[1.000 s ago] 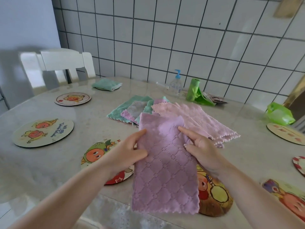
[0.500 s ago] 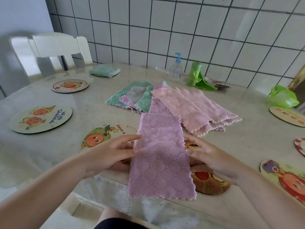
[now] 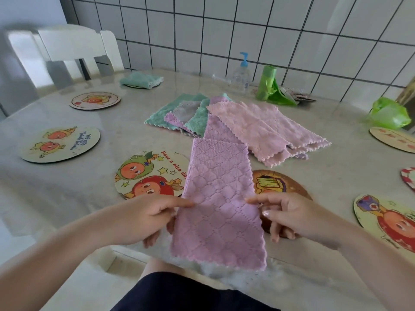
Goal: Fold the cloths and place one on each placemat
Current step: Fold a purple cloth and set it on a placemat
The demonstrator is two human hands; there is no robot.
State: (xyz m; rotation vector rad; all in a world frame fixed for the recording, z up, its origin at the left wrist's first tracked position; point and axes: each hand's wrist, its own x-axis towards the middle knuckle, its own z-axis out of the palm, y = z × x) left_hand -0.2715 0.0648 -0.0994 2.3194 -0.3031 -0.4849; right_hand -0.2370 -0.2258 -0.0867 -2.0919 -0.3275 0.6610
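Observation:
A long purple quilted cloth (image 3: 219,198), folded into a narrow strip, lies toward me over the table's front edge. My left hand (image 3: 148,217) pinches its left side and my right hand (image 3: 285,215) pinches its right side, fingers tucked underneath. The strip lies between a round apple-cartoon placemat (image 3: 148,173) and a brown placemat (image 3: 276,182), partly covering both. Behind it sits a pile of unfolded cloths, pink (image 3: 267,131) on top of green (image 3: 170,113) and purple ones. A folded green cloth (image 3: 141,80) rests on a far placemat.
More round placemats lie around the table: two on the left (image 3: 60,143) (image 3: 95,100) and several on the right (image 3: 386,217). A pump bottle (image 3: 241,76), a green bag roll (image 3: 268,86) and a green bag (image 3: 389,113) stand near the tiled wall. A white chair (image 3: 74,48) is at back left.
Both hands slid down the purple strip toward me, from near its far end to its lower half. The strip's near end now hangs lower over the table edge.

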